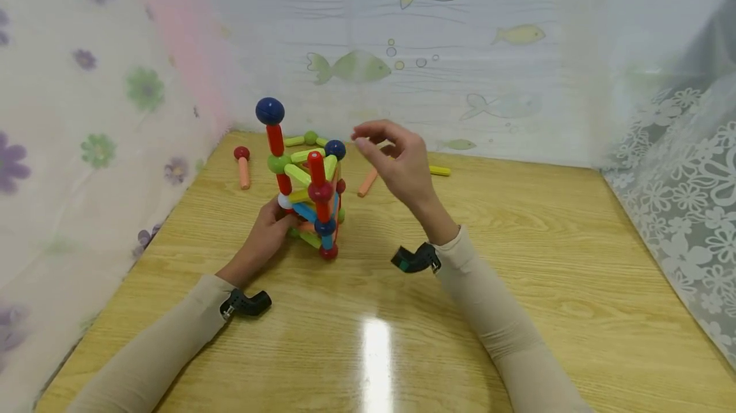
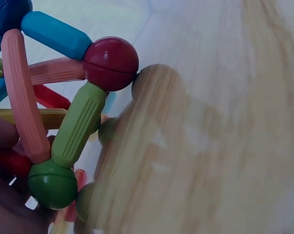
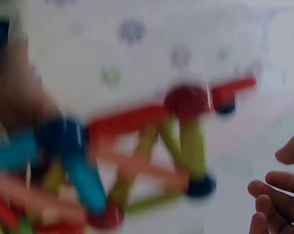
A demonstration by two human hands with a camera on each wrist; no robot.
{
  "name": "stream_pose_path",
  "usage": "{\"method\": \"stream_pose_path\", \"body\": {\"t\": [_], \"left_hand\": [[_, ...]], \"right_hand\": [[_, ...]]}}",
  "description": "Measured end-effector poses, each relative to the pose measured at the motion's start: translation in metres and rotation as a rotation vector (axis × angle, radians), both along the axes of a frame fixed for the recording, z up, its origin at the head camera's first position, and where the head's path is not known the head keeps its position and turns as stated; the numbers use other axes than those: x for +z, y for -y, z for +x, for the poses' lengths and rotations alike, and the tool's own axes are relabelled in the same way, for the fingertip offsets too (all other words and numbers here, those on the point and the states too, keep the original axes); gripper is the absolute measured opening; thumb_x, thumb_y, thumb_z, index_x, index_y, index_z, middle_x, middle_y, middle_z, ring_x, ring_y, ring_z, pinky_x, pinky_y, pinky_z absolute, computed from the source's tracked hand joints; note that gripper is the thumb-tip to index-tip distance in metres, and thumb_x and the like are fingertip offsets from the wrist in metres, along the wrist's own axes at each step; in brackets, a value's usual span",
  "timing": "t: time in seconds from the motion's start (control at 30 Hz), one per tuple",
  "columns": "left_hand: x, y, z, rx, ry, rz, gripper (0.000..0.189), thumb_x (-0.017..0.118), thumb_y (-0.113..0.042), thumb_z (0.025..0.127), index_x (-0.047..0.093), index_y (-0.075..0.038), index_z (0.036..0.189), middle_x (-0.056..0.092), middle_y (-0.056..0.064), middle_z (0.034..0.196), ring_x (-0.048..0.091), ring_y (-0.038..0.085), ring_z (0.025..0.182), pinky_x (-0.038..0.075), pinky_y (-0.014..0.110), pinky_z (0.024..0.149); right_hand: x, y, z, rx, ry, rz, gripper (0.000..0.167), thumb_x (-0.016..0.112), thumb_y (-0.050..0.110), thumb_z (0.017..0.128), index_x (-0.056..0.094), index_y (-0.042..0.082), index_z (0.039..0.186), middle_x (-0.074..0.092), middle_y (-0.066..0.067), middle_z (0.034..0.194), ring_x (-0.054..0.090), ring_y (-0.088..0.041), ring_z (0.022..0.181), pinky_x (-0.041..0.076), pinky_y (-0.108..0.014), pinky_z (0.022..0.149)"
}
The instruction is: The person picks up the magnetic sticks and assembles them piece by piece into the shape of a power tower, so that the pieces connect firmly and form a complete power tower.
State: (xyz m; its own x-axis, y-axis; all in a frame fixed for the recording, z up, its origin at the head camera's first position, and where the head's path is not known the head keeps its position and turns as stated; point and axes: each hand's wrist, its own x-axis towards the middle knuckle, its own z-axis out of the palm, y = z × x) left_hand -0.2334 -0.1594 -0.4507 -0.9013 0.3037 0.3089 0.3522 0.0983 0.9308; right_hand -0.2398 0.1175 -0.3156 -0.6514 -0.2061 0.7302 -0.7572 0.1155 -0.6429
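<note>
A tower of coloured rods and balls [image 1: 324, 211] stands on the wooden table. My left hand [image 1: 267, 231] grips its lower left side, next to a white ball [image 1: 284, 201]. In the left wrist view, fingers [image 2: 3, 134] reach round the base near a green ball [image 2: 53, 185] and a red rod [image 2: 10, 162]. At the top left, a navy ball [image 1: 270, 111] caps a red rod; another upright red rod [image 1: 317, 169] has a bare upper end. My right hand [image 1: 402, 163] hovers right of the tower, fingers loosely bent, with nothing between thumb and fingertips.
Left of the tower lies an orange rod [image 1: 244, 173] with a red ball [image 1: 241, 153]. Behind it are light green rods joined by a green ball [image 1: 310, 137]. Another orange rod [image 1: 368, 183] and a yellow rod [image 1: 439, 171] lie near my right hand. Patterned cloths hang around the table.
</note>
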Motion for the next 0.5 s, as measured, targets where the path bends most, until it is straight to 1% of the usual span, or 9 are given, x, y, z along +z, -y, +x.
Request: {"method": "stream_pose_path", "body": {"t": [0.07,0.1,0.17,0.23,0.3,0.37,0.43,0.47,0.5], "left_hand": [[0.001,0.001,-0.001,0.004,0.029,0.013,0.041,0.049,0.008,0.098,0.052,0.007,0.138,0.062,0.012,0.124,0.058,0.021,0.109,0.046,0.026,0.097],[0.001,0.001,-0.001,0.009,0.051,0.018,0.040,0.048,0.007,0.098,0.052,0.008,0.138,0.062,0.011,0.123,0.057,0.021,0.109,0.046,0.026,0.097],[0.001,0.003,-0.002,0.028,0.096,0.011,0.036,0.046,0.006,0.099,0.055,0.011,0.133,0.062,0.011,0.117,0.056,0.021,0.105,0.045,0.026,0.095],[0.000,0.005,-0.003,0.046,0.154,0.006,0.033,0.045,0.003,0.101,0.058,0.012,0.130,0.061,0.009,0.114,0.053,0.020,0.107,0.042,0.028,0.097],[0.001,0.006,-0.004,0.048,0.210,0.018,0.032,0.045,-0.002,0.103,0.063,0.006,0.127,0.060,0.005,0.115,0.049,0.020,0.112,0.037,0.030,0.101],[0.001,0.006,-0.005,0.025,0.253,0.103,0.031,0.043,-0.002,0.101,0.069,-0.002,0.118,0.057,0.003,0.115,0.045,0.021,0.116,0.032,0.034,0.105],[0.002,0.006,-0.005,-0.024,0.273,0.210,0.036,0.040,-0.003,0.097,0.070,-0.012,0.116,0.055,0.001,0.124,0.041,0.022,0.125,0.026,0.038,0.110],[0.002,0.006,-0.005,-0.053,0.257,0.253,0.043,0.038,-0.002,0.094,0.069,-0.017,0.119,0.054,0.001,0.130,0.038,0.023,0.130,0.023,0.040,0.113],[0.003,0.007,-0.005,-0.091,0.227,0.287,0.050,0.035,-0.001,0.089,0.066,-0.019,0.125,0.051,0.003,0.138,0.034,0.026,0.136,0.020,0.043,0.116]], "right_hand": [[-0.011,-0.017,-0.023,-0.160,-0.011,0.060,0.018,0.064,0.008,0.101,0.077,0.000,0.112,0.075,-0.009,0.106,0.066,-0.021,0.091,0.055,-0.028,0.068],[-0.019,-0.025,-0.035,-0.236,0.013,0.112,0.020,0.062,0.007,0.102,0.077,0.001,0.113,0.075,-0.009,0.108,0.066,-0.018,0.088,0.053,-0.025,0.067],[-0.039,-0.041,-0.055,-0.351,0.121,0.259,0.026,0.056,0.005,0.103,0.075,0.003,0.121,0.074,-0.011,0.116,0.063,-0.012,0.079,0.048,-0.024,0.060],[-0.061,-0.054,-0.072,-0.409,0.268,0.440,0.035,0.051,0.003,0.104,0.069,0.003,0.133,0.069,-0.014,0.130,0.054,-0.013,0.065,0.042,-0.027,0.054],[-0.081,-0.062,-0.084,-0.436,0.392,0.631,0.043,0.046,0.001,0.104,0.059,0.002,0.145,0.060,-0.017,0.143,0.062,-0.020,0.076,0.047,-0.031,0.061],[-0.096,-0.066,-0.091,-0.443,0.482,0.777,0.048,0.043,0.000,0.105,0.049,0.001,0.152,0.050,-0.021,0.152,0.067,-0.031,0.097,0.054,-0.038,0.079],[-0.106,-0.068,-0.095,-0.464,0.511,0.866,0.046,0.043,0.001,0.107,0.048,-0.002,0.152,0.047,-0.023,0.152,0.056,-0.037,0.126,0.049,-0.046,0.100],[-0.109,-0.068,-0.095,-0.478,0.513,0.887,0.042,0.044,0.001,0.107,0.051,-0.003,0.149,0.049,-0.024,0.148,0.048,-0.041,0.135,0.045,-0.050,0.107],[-0.112,-0.069,-0.096,-0.487,0.513,0.893,0.039,0.046,0.002,0.108,0.054,-0.004,0.145,0.051,-0.024,0.145,0.050,-0.040,0.133,0.045,-0.051,0.106]]}}
